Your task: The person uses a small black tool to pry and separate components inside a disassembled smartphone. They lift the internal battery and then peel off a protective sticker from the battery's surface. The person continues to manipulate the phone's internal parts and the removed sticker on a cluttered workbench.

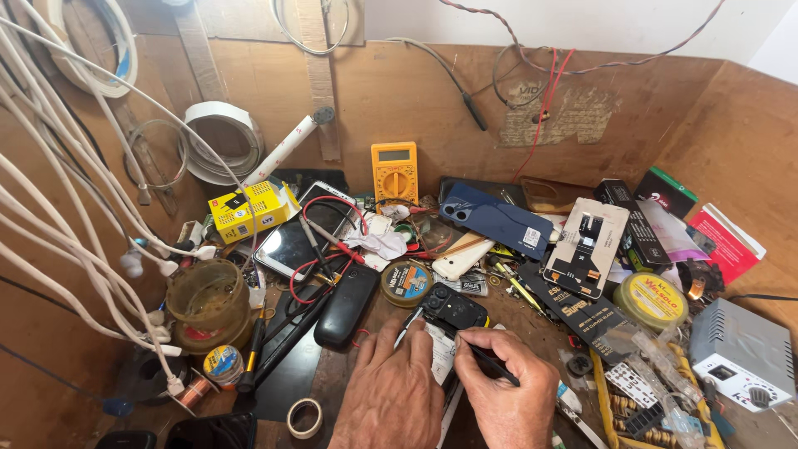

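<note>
You are pressing your left hand (pixel 391 395) flat onto the opened phone (pixel 445 328), fingers spread, apparently pinning it to the bench. It is lying just in front of the round solder-paste tin (pixel 406 283). Your right hand (pixel 509 391) is closing on a thin dark tool (pixel 490 364) in a pen grip, its tip meeting the phone's edge, seemingly for fine control. Both hands are covering the phone's lower half; the tool's tip and the work point are hard to make out. The black handset (pixel 347 305) is resting left of the tin.
</note>
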